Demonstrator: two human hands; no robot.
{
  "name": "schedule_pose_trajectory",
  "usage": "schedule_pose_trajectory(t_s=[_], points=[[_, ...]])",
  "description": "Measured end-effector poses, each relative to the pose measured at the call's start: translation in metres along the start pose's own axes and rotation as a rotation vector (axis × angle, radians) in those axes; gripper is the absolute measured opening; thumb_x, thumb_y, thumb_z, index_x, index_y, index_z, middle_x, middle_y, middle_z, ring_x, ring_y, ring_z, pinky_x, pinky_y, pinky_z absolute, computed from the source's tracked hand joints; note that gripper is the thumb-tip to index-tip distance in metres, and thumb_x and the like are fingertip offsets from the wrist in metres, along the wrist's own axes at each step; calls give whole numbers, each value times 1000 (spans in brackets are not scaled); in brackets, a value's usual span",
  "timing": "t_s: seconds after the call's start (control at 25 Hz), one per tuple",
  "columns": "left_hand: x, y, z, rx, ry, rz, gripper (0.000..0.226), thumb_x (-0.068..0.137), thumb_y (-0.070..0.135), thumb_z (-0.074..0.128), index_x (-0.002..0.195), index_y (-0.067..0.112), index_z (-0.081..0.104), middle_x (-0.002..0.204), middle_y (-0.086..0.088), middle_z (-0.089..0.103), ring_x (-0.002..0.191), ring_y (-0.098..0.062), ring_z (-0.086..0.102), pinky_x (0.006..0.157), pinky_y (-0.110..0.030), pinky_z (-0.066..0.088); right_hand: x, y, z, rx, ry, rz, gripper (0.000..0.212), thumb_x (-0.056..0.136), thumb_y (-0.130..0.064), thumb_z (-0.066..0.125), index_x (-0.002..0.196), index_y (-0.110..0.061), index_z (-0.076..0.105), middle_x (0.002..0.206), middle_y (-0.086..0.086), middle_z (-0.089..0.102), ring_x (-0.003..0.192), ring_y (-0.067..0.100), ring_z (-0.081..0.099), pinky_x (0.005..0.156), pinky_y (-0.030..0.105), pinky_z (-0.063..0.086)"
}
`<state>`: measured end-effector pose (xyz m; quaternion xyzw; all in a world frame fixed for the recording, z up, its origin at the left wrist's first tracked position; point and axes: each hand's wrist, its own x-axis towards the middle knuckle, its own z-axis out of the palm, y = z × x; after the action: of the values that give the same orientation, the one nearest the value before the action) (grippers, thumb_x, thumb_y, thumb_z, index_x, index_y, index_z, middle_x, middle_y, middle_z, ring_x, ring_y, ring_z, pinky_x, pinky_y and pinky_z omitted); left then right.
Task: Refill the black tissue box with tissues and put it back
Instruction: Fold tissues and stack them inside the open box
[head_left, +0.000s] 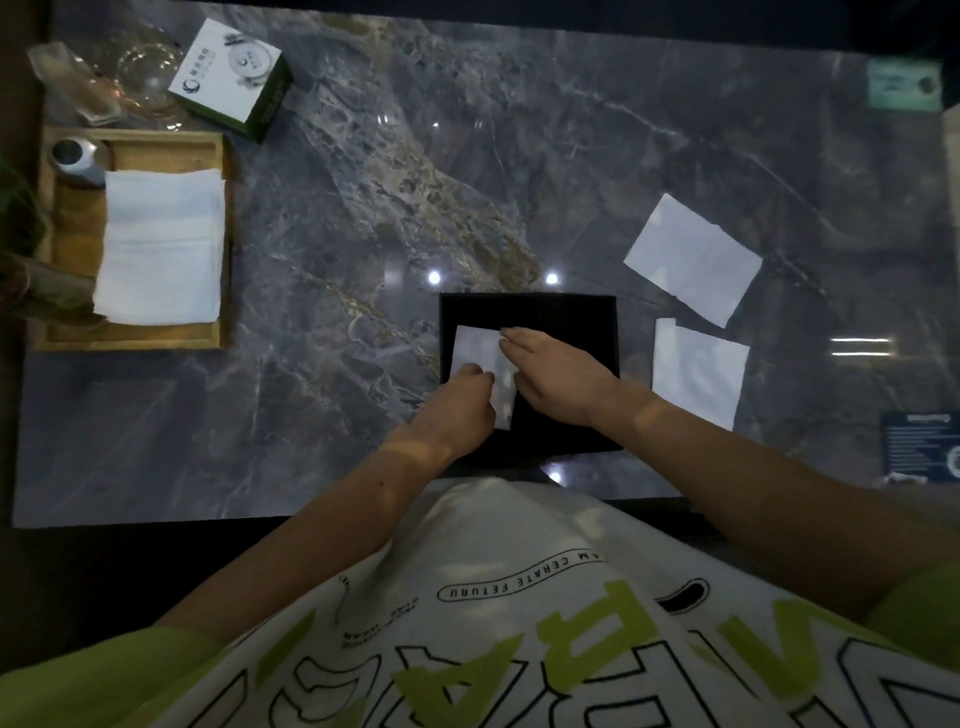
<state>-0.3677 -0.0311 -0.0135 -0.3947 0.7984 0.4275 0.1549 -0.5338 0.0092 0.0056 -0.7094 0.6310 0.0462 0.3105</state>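
Black tissue box (550, 312) lies at the table's (337, 234) near edge, beneath both hands; left hand (462, 402) pinches a tissue (475, 345) lying front-to-back on it; right hand (558, 382) presses it with straight fingers.

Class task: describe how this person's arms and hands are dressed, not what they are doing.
The left hand and right hand are bare: no gloves or watch show. The forearms are uncovered, and short lime-green sleeves begin near the upper arms.
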Motion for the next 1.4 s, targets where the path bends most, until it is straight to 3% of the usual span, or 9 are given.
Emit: schedule_pose_trajectory(t_s=[0.16,0.36,0.52,0.76,0.88,1.08,1.16,1.4], points=[[-5,5,-5,-128,184,147,42,96,14,50,137,7,49,135,-12,54,120,-27,54,101,-38,44,-28,-1,5,201,194,207,54,97,-12,50,148,-3,36,157,13,33,144,25,31,117,31,27],[8,41,-5,-153,234,276,41,95,23,53,135,14,50,131,-6,57,119,-20,55,100,-30,43,-68,18,13,369,440,441,51,97,-14,51,147,-6,39,151,12,41,138,23,40,115,26,28],[24,83,8,-183,268,292,43,93,25,58,134,17,50,127,-5,56,112,-17,57,94,-26,47,-103,56,19,438,546,449,49,96,-11,53,143,-5,43,140,13,50,128,23,48,107,23,33],[44,150,45,-229,335,198,45,87,24,66,130,15,53,122,-4,59,110,-15,58,91,-21,44,-132,138,22,477,508,421,49,94,-12,55,142,-8,44,143,12,49,131,26,46,108,27,31],[60,181,66,-300,309,114,51,84,24,68,131,14,51,125,-4,58,112,-15,56,96,-28,47,-142,175,19,487,467,409,48,96,-18,54,143,-11,44,145,10,49,132,27,46,110,34,34],[83,217,100,-482,309,-111,62,78,26,79,131,14,49,109,10,52,96,-4,53,74,-5,38,-145,213,14,475,363,407,47,98,-24,52,144,-20,41,148,6,46,132,27,47,112,42,36],[92,223,115,-543,310,-204,64,76,26,81,128,12,48,109,7,51,99,-11,56,76,-13,42,-143,226,12,458,320,405,47,98,-22,53,143,-19,42,146,7,48,131,28,48,112,43,39],[114,224,135,-423,348,-404,68,71,26,84,124,9,46,125,-13,49,113,-26,54,97,-39,49,-130,251,9,390,206,363,49,96,-23,56,142,-12,44,141,12,49,127,31,50,107,41,42]])
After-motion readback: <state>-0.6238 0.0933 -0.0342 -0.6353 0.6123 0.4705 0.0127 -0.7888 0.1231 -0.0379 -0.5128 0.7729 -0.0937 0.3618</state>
